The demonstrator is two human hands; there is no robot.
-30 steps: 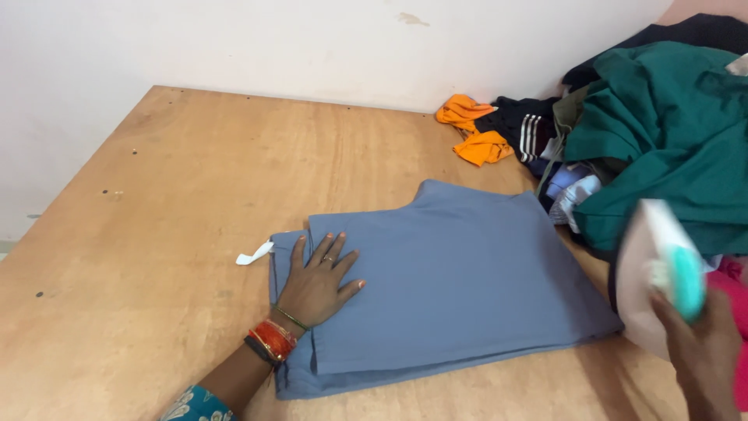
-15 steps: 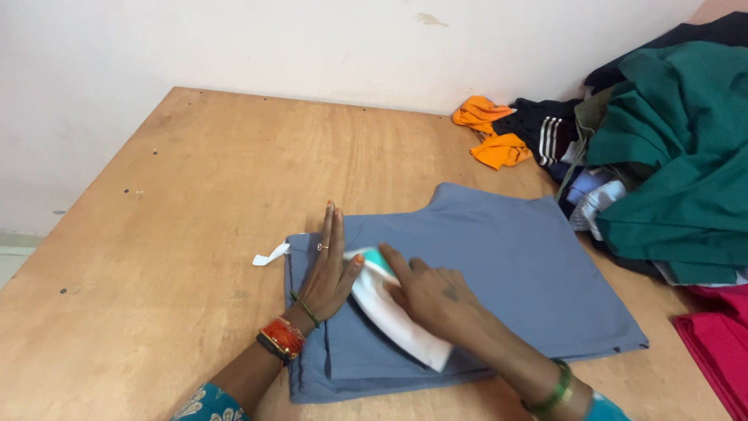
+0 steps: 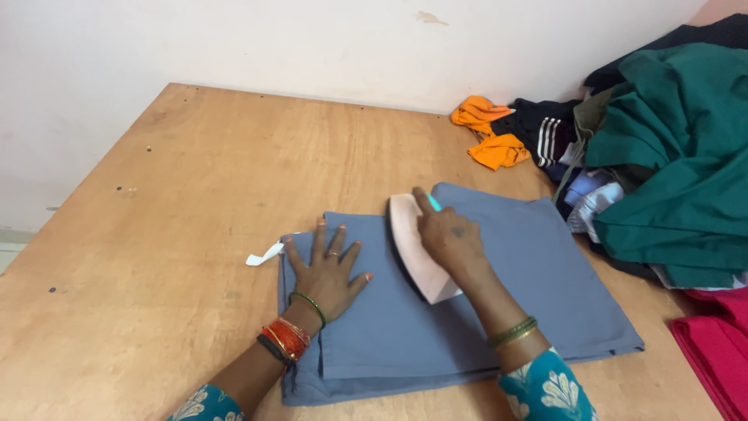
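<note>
Right hand (image 3: pixel 446 235) grips iron (image 3: pixel 414 248) on blue cloth (image 3: pixel 538 288).

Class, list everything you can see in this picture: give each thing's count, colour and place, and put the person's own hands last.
Folded cloth: one, grey-blue, flat on the table's near middle.
Iron: one, white with a teal handle, on the cloth.
Tag: one, white, at the cloth's left edge.
Table: one, light brown wood.
Orange cloth: one, crumpled, far right by the wall.
Clothes pile: one, mostly dark green, right side.
Pink cloth: one, right near corner.
Wall: white, behind the table.
Left hand: flat on the cloth, fingers spread, bangles at the wrist.
Right hand: gripping the iron.
</note>
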